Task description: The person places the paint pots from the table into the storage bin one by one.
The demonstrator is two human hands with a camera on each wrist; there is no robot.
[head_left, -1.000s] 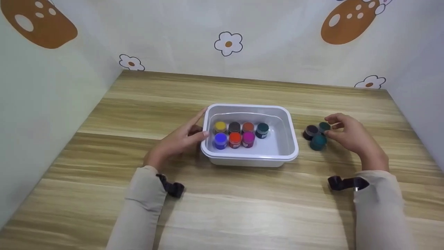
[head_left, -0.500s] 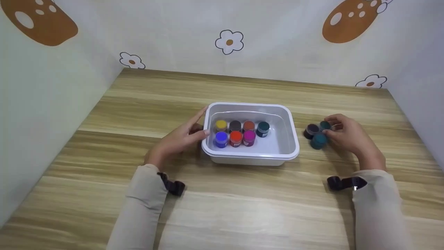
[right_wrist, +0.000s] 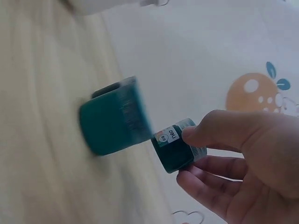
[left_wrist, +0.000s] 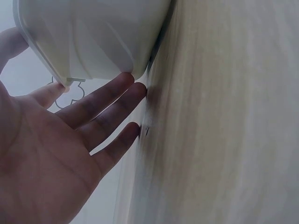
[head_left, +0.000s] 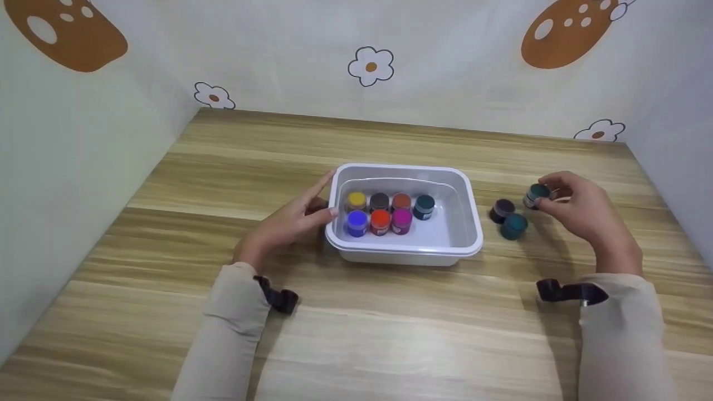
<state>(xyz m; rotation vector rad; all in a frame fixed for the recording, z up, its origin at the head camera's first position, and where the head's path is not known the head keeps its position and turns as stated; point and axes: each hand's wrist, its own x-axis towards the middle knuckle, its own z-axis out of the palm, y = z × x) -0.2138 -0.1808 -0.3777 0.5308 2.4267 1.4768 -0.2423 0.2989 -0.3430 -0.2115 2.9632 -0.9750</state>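
My right hand point(head_left: 579, 209) pinches a small dark green paint jar point(head_left: 537, 195) between thumb and fingers. In the right wrist view the held jar point(right_wrist: 175, 147) shows a printed label, and it is raised off the table. Just left of that hand, a teal paint jar point(head_left: 513, 226) and a dark, near-black one point(head_left: 502, 210) stand together on the table. My left hand point(head_left: 287, 225) rests against the left side of a white plastic tub point(head_left: 404, 259), thumb at its rim. The left wrist view shows these fingers point(left_wrist: 110, 100) extended along the tub's outer wall point(left_wrist: 98, 37).
Inside the tub, several paint jars stand in two rows toward the left, among them a yellow one point(head_left: 356, 201), a blue one point(head_left: 357, 223) and a magenta one point(head_left: 401, 220). Patterned walls point(head_left: 289, 55) enclose the wooden table point(head_left: 390, 334) at the back and sides.
My right hand has gripped the dark green jar and lifted it up and to the right, away from the other two. The left hand has stayed at the tub.
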